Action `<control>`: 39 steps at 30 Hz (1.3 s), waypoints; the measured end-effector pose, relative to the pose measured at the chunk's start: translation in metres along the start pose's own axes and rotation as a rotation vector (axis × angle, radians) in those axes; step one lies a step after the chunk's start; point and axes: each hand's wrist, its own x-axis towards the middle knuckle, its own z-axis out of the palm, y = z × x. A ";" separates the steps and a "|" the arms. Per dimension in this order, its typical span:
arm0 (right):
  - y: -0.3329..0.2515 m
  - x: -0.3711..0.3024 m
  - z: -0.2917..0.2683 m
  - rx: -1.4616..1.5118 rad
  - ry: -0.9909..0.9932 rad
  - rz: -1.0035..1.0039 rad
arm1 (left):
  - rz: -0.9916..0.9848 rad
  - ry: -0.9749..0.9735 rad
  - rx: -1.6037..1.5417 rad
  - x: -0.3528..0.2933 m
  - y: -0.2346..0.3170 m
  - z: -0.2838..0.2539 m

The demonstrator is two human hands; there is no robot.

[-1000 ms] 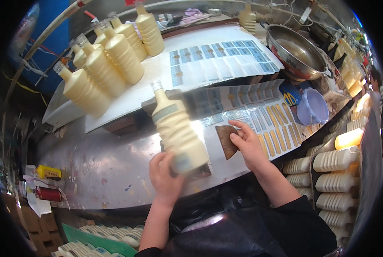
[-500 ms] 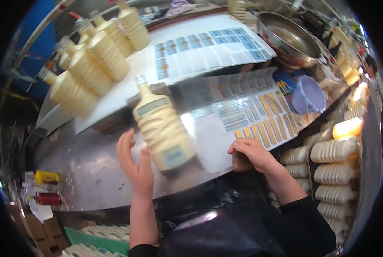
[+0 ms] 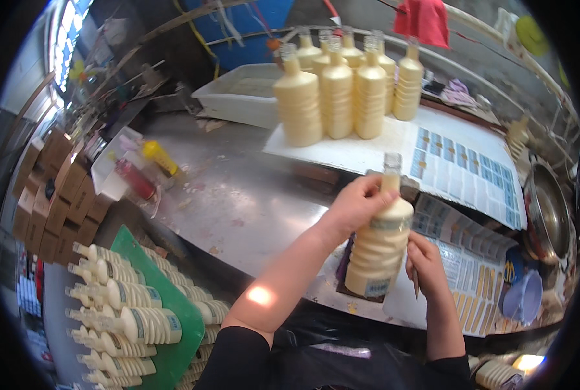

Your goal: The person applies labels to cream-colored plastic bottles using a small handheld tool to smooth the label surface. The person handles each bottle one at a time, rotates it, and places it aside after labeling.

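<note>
A cream bottle (image 3: 381,250) with wavy ribbed sides, a clear neck and small blue labels stands upright in front of me. My left hand (image 3: 361,201) is closed round its shoulder, just below the neck. My right hand (image 3: 428,263) is at the bottle's right side, fingers curled. A thin pointed piece (image 3: 416,286) sticks down out of that hand; its kind is too small to tell. Right of the bottle lie label sheets (image 3: 449,257) and a sheet with gold strips (image 3: 475,305).
Several cream bottles (image 3: 337,91) stand on a white board; a label sheet (image 3: 468,162) lies beside them. A white tub (image 3: 238,88), yellow bottle (image 3: 159,158) and red bottle (image 3: 134,179) are left. Bottles (image 3: 150,325) lie stacked round a green sheet (image 3: 163,279). Right: purple bucket (image 3: 522,298), metal pan (image 3: 550,214).
The view has swung left. My left hand, open beside the bottle before, now grips its shoulder. My right hand has come up to the bottle's right side.
</note>
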 end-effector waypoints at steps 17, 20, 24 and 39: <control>-0.021 -0.008 -0.024 -0.051 0.069 0.061 | 0.401 1.009 1.042 -0.073 0.083 -0.191; -0.011 -0.011 -0.028 -0.052 0.083 0.101 | 0.358 1.078 1.265 -0.039 0.074 -0.239; -0.002 -0.008 -0.028 -0.048 0.112 0.171 | 0.262 1.063 1.260 0.003 0.044 -0.297; 0.005 0.020 -0.002 -0.062 0.068 0.107 | 0.787 0.710 0.568 0.115 0.087 -0.207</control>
